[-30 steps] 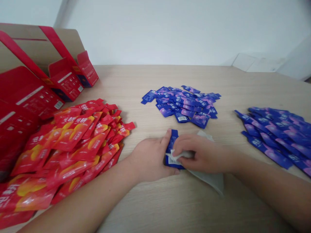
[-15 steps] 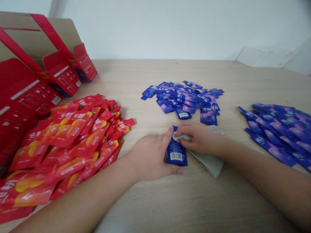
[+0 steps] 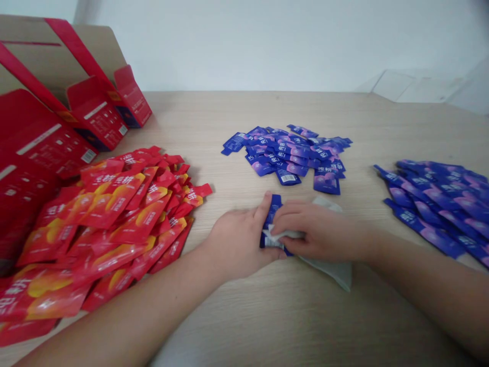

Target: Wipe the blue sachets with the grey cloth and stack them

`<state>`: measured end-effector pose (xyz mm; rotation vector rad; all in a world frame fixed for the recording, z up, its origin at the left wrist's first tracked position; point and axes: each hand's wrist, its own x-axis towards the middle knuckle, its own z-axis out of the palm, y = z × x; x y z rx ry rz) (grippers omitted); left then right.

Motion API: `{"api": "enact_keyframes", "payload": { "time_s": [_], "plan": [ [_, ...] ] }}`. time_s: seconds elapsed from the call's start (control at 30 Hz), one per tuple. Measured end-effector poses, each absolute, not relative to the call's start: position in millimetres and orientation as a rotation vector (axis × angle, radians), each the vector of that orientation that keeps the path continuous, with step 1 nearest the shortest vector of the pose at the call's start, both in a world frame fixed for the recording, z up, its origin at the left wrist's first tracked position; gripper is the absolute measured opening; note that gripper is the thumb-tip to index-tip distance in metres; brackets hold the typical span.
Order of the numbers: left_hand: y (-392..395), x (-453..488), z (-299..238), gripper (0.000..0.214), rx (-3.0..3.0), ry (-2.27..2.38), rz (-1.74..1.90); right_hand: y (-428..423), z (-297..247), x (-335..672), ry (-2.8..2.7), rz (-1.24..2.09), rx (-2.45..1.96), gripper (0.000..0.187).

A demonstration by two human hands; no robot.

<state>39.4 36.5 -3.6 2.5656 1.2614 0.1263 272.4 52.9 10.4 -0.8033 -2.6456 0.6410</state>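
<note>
A blue sachet (image 3: 274, 205) lies barcode side up on the table in front of me. My left hand (image 3: 239, 244) holds it down along its left side, index finger near the top and thumb near the bottom. In my right hand (image 3: 319, 228) a white cloth (image 3: 336, 272) is bunched under the fingers, which press it on the sachet's face. The cloth's loose part spreads out beneath and to the right of that hand. Much of the sachet is covered by the cloth and fingers.
A heap of red sachets (image 3: 126, 224) spreads at left, before red boxes (image 3: 99, 114) with raised flaps and a large carton (image 3: 30, 41). Blue sachets (image 3: 290, 150) are piled behind my hands, and more blue sachets (image 3: 439, 199) lie overlapped at right.
My right hand has slid the cloth down the sachet toward me, from its upper part to the barcode area. The left hand keeps its hold, its thumb slightly higher.
</note>
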Motion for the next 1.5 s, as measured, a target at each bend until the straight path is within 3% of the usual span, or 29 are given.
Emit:
{"api": "enact_keyframes", "payload": {
  "time_s": [0.1,0.5,0.73,1.07,1.3,1.5],
  "plan": [
    [38.2,39.4,-1.3,0.118,2.563,1.251,0.098,52.2,5.4,266.3,-2.661,0.702,-0.778,0.017],
    [39.0,38.7,-0.2,0.116,2.616,1.238,0.091,81.4,-8.8,285.7,-2.551,0.311,-1.070,0.017],
    [34.7,40.7,-1.3,0.072,2.713,1.234,0.125,70.0,-12.9,280.9,-2.503,0.361,-1.085,0.019],
    [32.4,43.6,-6.3,0.077,2.734,1.281,0.200,73.5,-20.9,284.6,-2.391,0.341,-1.079,0.017],
    [26.2,48.7,-6.5,0.049,2.906,1.191,0.190,77.3,-25.4,285.8,-2.303,0.362,-1.173,0.015],
    [25.0,45.6,-13.7,0.060,2.911,0.924,0.132,78.3,-27.6,283.3,-2.388,0.284,-1.184,0.018]
  ]
}}
